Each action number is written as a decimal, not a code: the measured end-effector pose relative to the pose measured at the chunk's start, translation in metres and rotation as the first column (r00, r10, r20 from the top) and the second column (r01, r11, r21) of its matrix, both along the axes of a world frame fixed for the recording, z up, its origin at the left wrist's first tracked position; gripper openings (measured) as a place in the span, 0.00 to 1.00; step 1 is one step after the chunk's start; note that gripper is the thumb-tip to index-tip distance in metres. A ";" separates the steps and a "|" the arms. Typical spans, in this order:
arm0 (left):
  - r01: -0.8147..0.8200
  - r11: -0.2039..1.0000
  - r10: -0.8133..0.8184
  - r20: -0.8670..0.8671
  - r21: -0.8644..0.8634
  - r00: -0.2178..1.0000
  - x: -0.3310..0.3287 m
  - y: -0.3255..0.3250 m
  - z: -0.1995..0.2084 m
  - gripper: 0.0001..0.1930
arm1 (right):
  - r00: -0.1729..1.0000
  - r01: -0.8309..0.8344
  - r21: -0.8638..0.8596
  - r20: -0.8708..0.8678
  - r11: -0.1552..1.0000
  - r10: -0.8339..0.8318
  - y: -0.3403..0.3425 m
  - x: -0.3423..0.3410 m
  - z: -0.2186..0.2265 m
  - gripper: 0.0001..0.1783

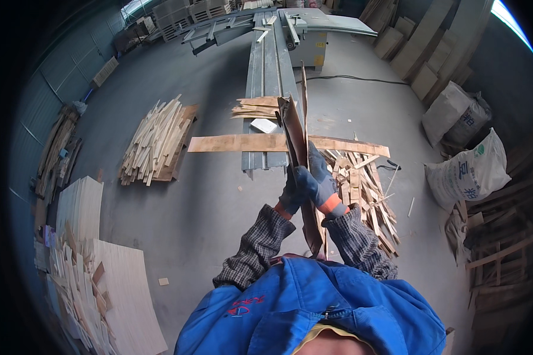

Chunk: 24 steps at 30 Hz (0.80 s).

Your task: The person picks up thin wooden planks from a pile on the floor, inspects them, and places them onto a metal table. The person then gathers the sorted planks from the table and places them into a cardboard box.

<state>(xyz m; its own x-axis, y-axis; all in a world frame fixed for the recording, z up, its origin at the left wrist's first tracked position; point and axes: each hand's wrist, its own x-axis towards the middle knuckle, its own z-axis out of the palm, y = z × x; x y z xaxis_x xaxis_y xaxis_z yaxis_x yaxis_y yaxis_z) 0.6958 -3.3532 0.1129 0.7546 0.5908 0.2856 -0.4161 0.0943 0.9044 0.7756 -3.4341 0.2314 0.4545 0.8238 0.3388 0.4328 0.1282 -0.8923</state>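
Both my hands wear dark grey-blue gloves with orange cuffs. My left hand [292,194] and my right hand [321,181] are closed close together around a few long, thin wooden boards [294,130]. These boards stand on edge, pointing away from me, with a dark brown face showing and their near ends close to my body. Beyond my hands, a long pale plank [234,143] lies crosswise over the grey metal sliding table [265,71]. A short stack of wood strips [256,107] and a small white block [263,125] rest on that table, left of the held boards.
A panel saw [307,44] stands at the far end. Scrap strips [367,195] are heaped at right, near white sacks [471,168]. More strips [154,142] lie piled on the left floor; pale panels [127,290] lie nearer. A black cable [361,77] crosses the floor.
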 end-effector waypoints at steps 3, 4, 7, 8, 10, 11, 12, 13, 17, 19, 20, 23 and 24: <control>0.046 0.998 -0.045 -0.026 0.050 0.999 -0.008 0.000 0.000 0.41 | 0.981 -0.104 -0.159 0.148 0.982 0.128 -0.017 0.000 0.036 0.53; 0.060 0.996 -0.058 -0.031 0.063 0.998 -0.009 -0.001 0.000 0.43 | 0.975 -0.102 -0.224 0.172 0.969 0.142 -0.021 0.004 0.040 0.52; 0.073 0.991 -0.069 -0.038 0.109 0.997 -0.008 -0.007 -0.001 0.46 | 0.980 -0.186 -0.243 0.030 0.952 0.199 -0.026 0.014 0.074 0.54; 0.073 0.989 -0.069 -0.033 0.127 0.997 -0.007 -0.009 -0.001 0.47 | 0.980 -0.173 -0.041 -0.105 0.984 0.168 -0.019 0.021 0.070 0.58; 0.073 0.986 -0.071 -0.019 0.150 0.997 -0.003 -0.013 -0.004 0.49 | 0.994 -0.074 0.053 -0.079 0.996 0.078 -0.009 0.035 0.092 0.63; 0.117 0.992 -0.118 0.022 0.043 0.993 -0.007 -0.020 0.007 0.49 | 0.996 -0.049 0.058 -0.068 0.997 0.053 -0.003 0.039 0.099 0.62; 0.158 0.985 -0.153 0.067 -0.066 0.986 -0.011 -0.024 0.015 0.49 | 0.998 -0.029 0.060 -0.059 0.998 0.033 0.003 0.042 0.103 0.61; 0.194 0.978 -0.193 0.027 -0.082 0.981 -0.016 -0.026 0.024 0.49 | 0.981 -0.068 0.049 -0.181 0.996 0.075 0.005 0.045 0.105 0.59; -0.013 0.988 -0.010 -0.150 -0.152 0.989 -0.019 -0.023 0.024 0.41 | 0.877 0.100 0.222 -0.480 0.970 0.019 0.008 0.080 0.066 0.37; -0.006 0.899 0.026 0.041 -0.437 0.999 -0.019 -0.003 -0.013 0.33 | 0.737 0.165 0.217 -0.676 0.962 0.026 -0.005 0.090 0.051 0.29; 0.004 0.877 0.020 0.045 -0.481 0.999 -0.019 0.007 -0.034 0.30 | 0.698 0.209 0.162 -0.715 0.964 -0.031 -0.017 0.095 0.043 0.26; -0.069 0.975 0.065 -0.028 -0.213 0.998 -0.016 0.051 -0.134 0.26 | 0.681 0.272 -0.009 -0.705 0.962 -0.199 -0.026 0.094 0.020 0.22; -0.025 0.973 0.031 0.024 -0.228 0.999 -0.004 0.033 -0.094 0.27 | 0.670 0.359 -0.013 -0.693 0.933 -0.267 -0.040 0.103 0.006 0.22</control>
